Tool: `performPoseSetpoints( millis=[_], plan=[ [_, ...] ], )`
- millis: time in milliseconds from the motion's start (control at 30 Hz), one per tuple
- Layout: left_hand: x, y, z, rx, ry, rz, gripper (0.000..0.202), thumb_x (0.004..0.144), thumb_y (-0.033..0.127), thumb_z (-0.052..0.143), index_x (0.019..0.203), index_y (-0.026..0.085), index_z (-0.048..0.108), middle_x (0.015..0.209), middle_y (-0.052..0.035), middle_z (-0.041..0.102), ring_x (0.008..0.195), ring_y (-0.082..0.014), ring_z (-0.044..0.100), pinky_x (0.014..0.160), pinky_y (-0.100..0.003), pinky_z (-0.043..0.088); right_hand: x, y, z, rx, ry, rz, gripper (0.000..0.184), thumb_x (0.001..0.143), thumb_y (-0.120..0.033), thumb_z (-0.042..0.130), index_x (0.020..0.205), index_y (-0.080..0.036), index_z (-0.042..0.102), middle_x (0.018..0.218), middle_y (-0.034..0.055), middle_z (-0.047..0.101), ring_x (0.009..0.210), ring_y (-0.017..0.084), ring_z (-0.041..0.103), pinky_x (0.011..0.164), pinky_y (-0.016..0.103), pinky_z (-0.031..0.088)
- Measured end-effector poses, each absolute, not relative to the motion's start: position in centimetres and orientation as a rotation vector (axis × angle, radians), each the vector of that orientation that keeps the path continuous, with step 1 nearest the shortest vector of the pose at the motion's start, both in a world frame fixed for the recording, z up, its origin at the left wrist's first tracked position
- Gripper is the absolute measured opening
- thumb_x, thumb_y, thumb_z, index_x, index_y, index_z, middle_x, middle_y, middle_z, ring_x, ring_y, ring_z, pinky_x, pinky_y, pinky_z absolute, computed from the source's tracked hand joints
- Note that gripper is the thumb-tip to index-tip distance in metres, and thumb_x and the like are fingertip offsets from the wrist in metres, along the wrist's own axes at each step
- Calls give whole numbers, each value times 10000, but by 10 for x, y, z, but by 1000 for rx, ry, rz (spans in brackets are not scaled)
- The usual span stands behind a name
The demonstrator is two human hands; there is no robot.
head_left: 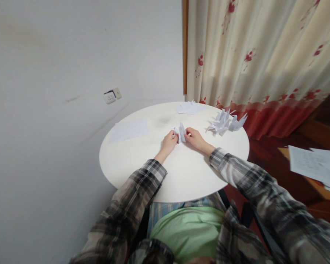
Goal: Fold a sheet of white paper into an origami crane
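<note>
A small piece of folded white paper (181,132) stands between my two hands, over the middle of the round white table (126,161). My left hand (169,142) grips its left side, the fingers closed on it. On the other side, my right hand (194,138) pinches the paper's right edge between thumb and fingers. Pointed flaps rise from the top of the folded paper. Its lower part is partly hidden by my fingers.
Several folded paper pieces (222,122) with pointed tips lie in a pile at the table's right. A flat white sheet (129,130) lies on the left, and more paper (187,107) lies at the back. Printed sheets (313,165) rest on a wooden surface beyond the table.
</note>
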State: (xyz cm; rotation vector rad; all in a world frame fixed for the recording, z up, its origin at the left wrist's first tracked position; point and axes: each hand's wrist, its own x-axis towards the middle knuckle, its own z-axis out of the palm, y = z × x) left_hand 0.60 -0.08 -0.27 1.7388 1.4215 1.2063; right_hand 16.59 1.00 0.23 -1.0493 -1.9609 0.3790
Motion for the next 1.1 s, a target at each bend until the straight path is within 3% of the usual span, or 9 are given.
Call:
performPoseSetpoints(
  millis=[800,1100],
  plan=[
    [10,-7,6,1684,1421,1236,106,842,257,434,752,201,433,642,32,528,504,-89,527,500,-211,436,165,10,3,-1026,-1955,364,89,790,-252,477,731,-186,492,749,17,528,707,143,464,696,271,357],
    [10,-6,6,1682,1465,1208,111,857,286,423,789,203,451,649,28,568,492,-89,532,521,-217,435,165,10,3,-1025,-1941,367,89,798,-244,481,729,-188,495,755,15,536,714,140,464,696,267,360]
  ],
)
